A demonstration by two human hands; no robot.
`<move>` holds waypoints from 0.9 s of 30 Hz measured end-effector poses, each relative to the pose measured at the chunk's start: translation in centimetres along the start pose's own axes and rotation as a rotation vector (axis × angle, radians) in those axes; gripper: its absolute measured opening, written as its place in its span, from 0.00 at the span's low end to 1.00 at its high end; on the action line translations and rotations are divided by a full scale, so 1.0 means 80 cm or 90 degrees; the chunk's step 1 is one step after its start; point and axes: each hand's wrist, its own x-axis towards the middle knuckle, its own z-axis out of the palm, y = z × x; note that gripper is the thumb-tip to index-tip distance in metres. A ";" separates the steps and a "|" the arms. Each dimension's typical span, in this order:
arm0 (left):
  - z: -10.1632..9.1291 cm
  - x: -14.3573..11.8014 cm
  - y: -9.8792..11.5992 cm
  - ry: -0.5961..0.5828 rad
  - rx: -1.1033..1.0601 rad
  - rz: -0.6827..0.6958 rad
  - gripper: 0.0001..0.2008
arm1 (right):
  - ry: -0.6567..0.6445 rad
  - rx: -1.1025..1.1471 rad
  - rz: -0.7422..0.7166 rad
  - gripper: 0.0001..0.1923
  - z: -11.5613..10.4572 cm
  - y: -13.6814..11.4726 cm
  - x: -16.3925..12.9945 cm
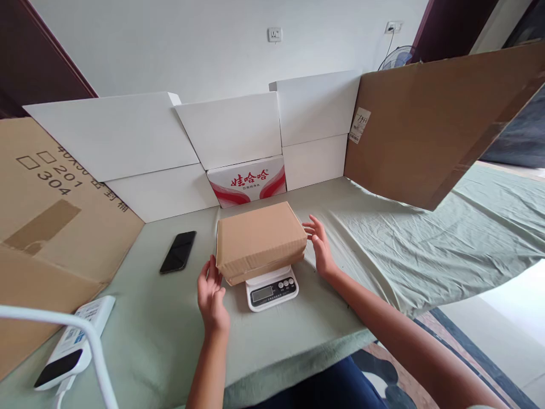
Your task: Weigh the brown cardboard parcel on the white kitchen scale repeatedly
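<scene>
A closed brown cardboard box [259, 238] rests on a small white kitchen scale [272, 288] in the middle of the table. My left hand [212, 298] is just off the box's left side, fingers apart, holding nothing. My right hand [320, 245] hovers beside the box's right end, fingers spread, not gripping it. The scale's display and buttons face me.
A black phone [178, 251] lies left of the box on the green cloth [383, 250]. A white device [72, 346] and a white bar are at the near left. White boxes [232, 128], a red-printed carton [247, 180] and large cardboard sheets [426, 125] wall the back and sides.
</scene>
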 end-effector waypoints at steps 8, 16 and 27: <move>0.004 -0.007 0.003 -0.023 0.019 -0.046 0.35 | -0.092 0.010 -0.034 0.35 0.009 -0.007 -0.012; 0.007 0.001 0.025 -0.029 0.017 -0.033 0.32 | -0.105 -0.056 -0.097 0.37 0.013 -0.024 -0.009; 0.060 0.143 -0.032 -0.028 -0.069 -0.009 0.32 | -0.096 0.010 -0.116 0.41 0.067 0.006 0.099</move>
